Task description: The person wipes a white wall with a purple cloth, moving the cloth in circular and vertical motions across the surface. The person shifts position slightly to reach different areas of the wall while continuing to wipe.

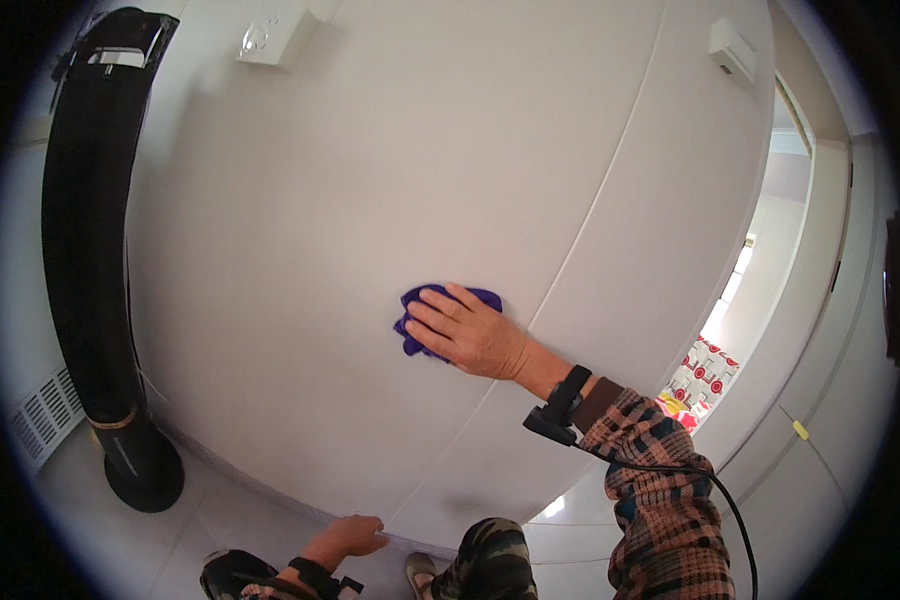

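My right hand [474, 335] presses a crumpled purple cloth [414, 304] flat against a pale wall panel [360, 187]. Its fingers are spread over the cloth, just left of a seam in the wall. A black strap with a small device [559, 412] and cable is on the right wrist. Low in the picture, my left hand [347, 535] hangs near the foot of the wall, above the left knee. I see no object in it, and its fingers are partly turned away, so how far they are closed is unclear.
A tall black tower fan or heater [94, 225] stands at the left, beside a slotted white grille [49, 409]. White socket boxes [274, 37] and a switch box [733, 51] jut from the wall above. An open doorway [765, 247] is at the right.
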The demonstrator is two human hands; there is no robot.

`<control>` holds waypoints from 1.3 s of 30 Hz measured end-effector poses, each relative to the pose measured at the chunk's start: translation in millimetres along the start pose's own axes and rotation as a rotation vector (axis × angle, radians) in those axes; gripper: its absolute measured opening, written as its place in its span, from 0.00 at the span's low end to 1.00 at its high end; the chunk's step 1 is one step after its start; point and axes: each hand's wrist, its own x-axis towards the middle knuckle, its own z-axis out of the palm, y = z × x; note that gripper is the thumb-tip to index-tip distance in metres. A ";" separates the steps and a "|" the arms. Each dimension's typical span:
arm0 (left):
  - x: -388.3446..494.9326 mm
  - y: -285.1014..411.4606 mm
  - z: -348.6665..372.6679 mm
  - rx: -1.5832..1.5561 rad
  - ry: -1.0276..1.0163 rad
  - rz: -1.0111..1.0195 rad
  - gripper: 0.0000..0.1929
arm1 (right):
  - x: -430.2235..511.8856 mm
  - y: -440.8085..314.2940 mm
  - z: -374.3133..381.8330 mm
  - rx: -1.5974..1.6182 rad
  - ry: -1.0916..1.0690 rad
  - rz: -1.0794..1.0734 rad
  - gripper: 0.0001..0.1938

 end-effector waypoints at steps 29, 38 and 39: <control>-5.3 -16.3 -3.5 -0.062 0.076 0.008 0.24 | 81.1 17.2 23.9 -0.173 0.157 0.079 0.19; -3.6 -14.4 -8.4 -0.066 0.000 0.010 0.26 | 100.7 209.9 -74.6 -0.504 0.593 0.697 0.22; -2.5 -14.4 -7.7 -0.061 0.000 0.014 0.26 | 110.7 217.0 -73.7 -0.508 0.642 0.682 0.21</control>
